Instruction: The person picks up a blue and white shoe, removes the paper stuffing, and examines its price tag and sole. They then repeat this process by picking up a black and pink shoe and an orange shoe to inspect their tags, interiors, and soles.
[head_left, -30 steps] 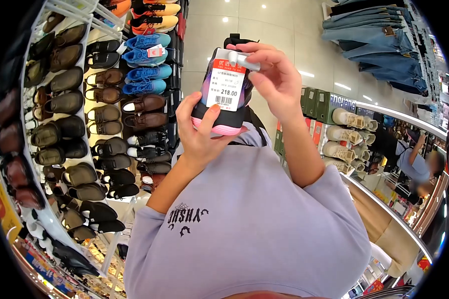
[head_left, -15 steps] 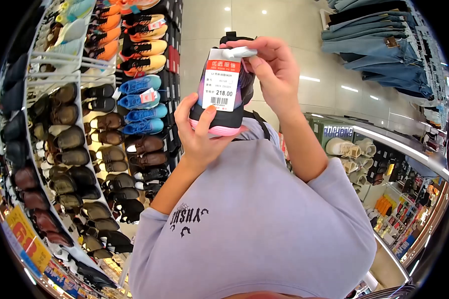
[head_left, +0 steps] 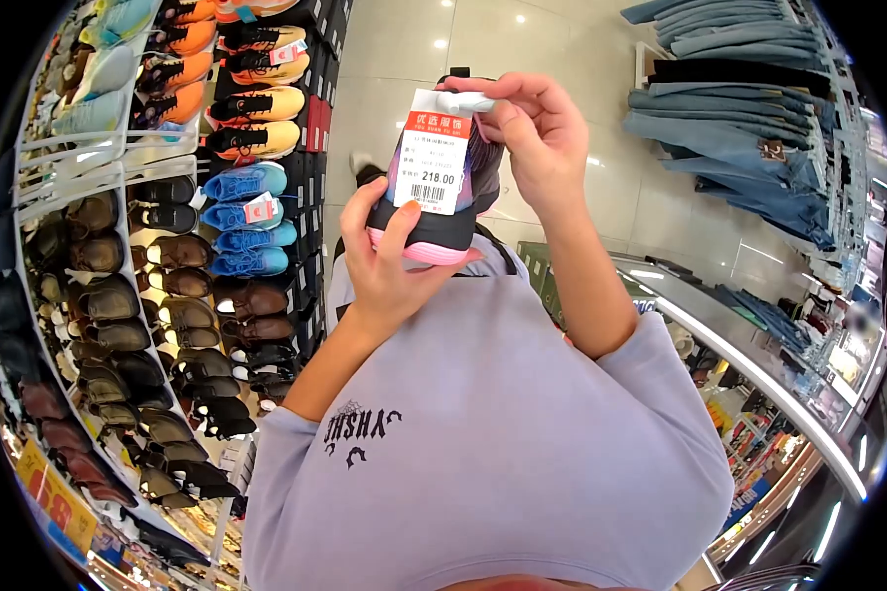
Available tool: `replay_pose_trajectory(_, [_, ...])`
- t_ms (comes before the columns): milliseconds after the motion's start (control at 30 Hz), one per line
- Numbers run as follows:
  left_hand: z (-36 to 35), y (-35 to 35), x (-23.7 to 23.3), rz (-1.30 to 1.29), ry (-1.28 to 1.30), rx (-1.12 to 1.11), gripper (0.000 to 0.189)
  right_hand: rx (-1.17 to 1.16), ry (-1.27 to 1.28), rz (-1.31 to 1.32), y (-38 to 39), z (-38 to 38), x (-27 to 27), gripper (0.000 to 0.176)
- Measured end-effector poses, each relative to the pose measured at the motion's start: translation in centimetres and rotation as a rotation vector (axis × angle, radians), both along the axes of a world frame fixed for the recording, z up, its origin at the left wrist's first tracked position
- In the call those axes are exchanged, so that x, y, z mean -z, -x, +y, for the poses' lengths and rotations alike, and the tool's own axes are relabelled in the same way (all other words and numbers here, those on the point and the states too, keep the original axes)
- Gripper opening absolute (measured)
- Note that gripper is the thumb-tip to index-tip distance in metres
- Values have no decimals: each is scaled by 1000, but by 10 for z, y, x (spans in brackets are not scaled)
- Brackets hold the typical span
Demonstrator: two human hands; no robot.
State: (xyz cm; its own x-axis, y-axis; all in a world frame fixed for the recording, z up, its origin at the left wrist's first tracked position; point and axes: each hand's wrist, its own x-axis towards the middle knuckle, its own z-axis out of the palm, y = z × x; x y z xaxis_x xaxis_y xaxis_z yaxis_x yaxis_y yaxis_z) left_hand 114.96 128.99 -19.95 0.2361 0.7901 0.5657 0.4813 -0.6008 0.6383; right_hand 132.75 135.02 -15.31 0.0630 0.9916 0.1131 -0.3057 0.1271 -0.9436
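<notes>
A black and purple shoe with a pink sole [head_left: 443, 232] is held up in front of my chest. My left hand [head_left: 389, 281] is wrapped round its heel end from below, with fingers over the lower edge of a price tag [head_left: 431, 158]. That red and white tag reads 218.00 and lies against the shoe. My right hand [head_left: 547, 148] pinches a white plastic piece [head_left: 466, 103] at the tag's top edge. Part of the shoe's upper is hidden behind the tag and my fingers.
Shelves of shoes fill the left side, with blue sneakers [head_left: 246, 219] and brown shoes [head_left: 175, 280] among them. Folded jeans [head_left: 729, 113] hang on a rack at the upper right. A glass-topped counter edge [head_left: 759, 369] runs along the right. Pale floor tiles [head_left: 394, 49] lie ahead.
The view has turned, so the shelves sit further left and the counter looks different. The shoe and both hands keep nearly the same hold; the tag leans slightly more.
</notes>
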Motion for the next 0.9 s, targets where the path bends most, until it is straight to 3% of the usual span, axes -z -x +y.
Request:
replay_pose_trajectory(367, [170, 13, -3, -49, -79, 62, 95, 13, -28, -33, 5, 158, -13, 26])
replay_pose_trajectory(667, [282, 53, -8, -50, -135, -36, 93, -14, -107, -3, 59, 263, -11, 39])
replay_pose_trajectory(733, [295, 56, -11, -124, -169, -118, 84, 74, -122, -290, 68, 276, -5, 45])
replay_pose_trajectory(900, [320, 67, -11, -113, -182, -205, 86, -57, -117, -412, 87, 302, -10, 47])
